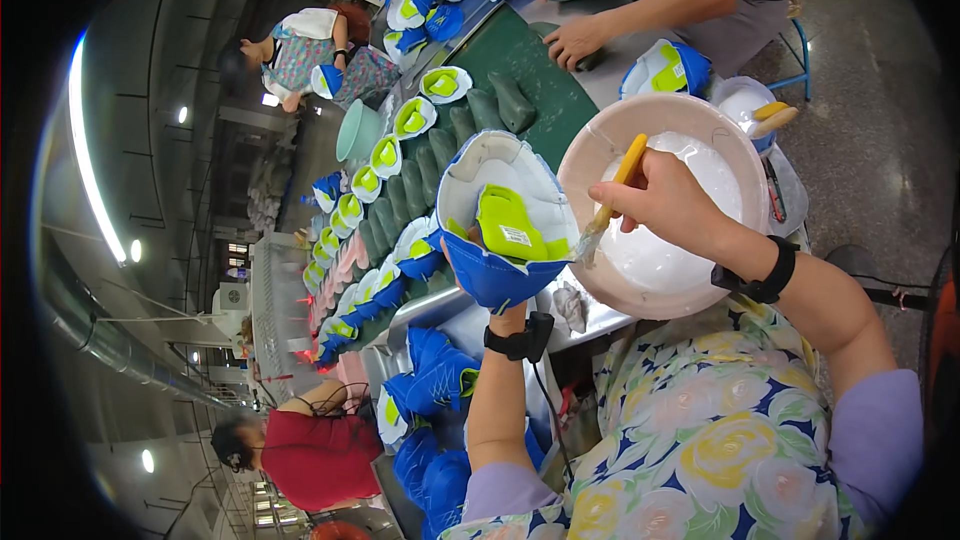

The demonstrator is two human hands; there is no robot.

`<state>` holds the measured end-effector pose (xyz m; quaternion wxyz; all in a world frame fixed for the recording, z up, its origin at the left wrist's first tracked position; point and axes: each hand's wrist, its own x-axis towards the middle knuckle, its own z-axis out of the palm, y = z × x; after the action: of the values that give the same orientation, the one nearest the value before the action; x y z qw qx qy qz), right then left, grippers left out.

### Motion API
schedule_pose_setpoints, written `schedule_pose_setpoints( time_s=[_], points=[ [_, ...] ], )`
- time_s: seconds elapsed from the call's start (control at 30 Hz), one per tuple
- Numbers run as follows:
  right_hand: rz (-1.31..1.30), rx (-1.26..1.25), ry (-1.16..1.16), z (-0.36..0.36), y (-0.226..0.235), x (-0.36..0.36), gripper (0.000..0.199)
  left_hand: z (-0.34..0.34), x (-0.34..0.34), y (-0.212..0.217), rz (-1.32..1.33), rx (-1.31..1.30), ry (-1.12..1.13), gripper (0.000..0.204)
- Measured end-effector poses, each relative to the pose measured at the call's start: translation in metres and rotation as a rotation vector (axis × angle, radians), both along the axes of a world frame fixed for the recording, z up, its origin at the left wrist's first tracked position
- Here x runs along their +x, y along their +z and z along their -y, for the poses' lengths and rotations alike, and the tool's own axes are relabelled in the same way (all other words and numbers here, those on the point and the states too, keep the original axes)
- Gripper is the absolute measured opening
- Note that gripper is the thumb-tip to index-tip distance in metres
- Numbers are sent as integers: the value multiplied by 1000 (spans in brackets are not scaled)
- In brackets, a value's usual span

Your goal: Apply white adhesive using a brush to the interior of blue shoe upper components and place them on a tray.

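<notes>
My left hand [509, 317] holds up a blue shoe upper [497, 282] with its opening turned toward me. White lining and a lime-green tongue [512, 225] with a small white label show inside it. Most of that hand is hidden behind the upper. In my right hand [675, 200] is a brush [630, 162] with a yellow handle, gripped between thumb and fingers. Its bristles point down at the right edge of the upper, close to or touching the lining. Below the right hand stands a pale pink basin [738, 135] of white liquid [655, 255].
Blue uppers [440, 370] lie piled at my left. Beyond, a green conveyor [530, 65] carries rows of dark shoe lasts [512, 102] and uppers [414, 118]. A co-worker's hands [580, 40] work across from me. A small tub [742, 100] with another brush stands right of the basin.
</notes>
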<state>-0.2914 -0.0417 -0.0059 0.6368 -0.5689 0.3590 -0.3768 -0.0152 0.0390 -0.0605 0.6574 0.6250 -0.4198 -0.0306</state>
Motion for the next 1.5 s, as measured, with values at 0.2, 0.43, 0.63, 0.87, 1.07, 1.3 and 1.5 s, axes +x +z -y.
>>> schedule_pose_setpoints(
  time_s=[0.2,0.43,0.63,0.87,1.07,1.3,1.5],
  points=[
    [-10,-249,14,16,0,-24,23,-30,42,33,-319,369,-511,58],
    [130,-794,17,8,-13,-32,22,-41,-9,29,-1187,450,-1026,52],
    [319,-1071,90,3,15,-4,19,-43,-59,-5,-1283,442,-961,51],
    [7,-958,215,19,10,1,23,-48,-63,-4,-1275,461,-920,50],
    [-114,-651,268,17,6,-12,22,-51,-42,-8,-1295,435,-852,49],
    [-362,-512,380,16,12,-35,26,-51,-35,18,-1042,310,-908,49],
    [41,-817,145,9,14,-12,18,-36,-26,31,-806,557,-805,53]
  ],
)
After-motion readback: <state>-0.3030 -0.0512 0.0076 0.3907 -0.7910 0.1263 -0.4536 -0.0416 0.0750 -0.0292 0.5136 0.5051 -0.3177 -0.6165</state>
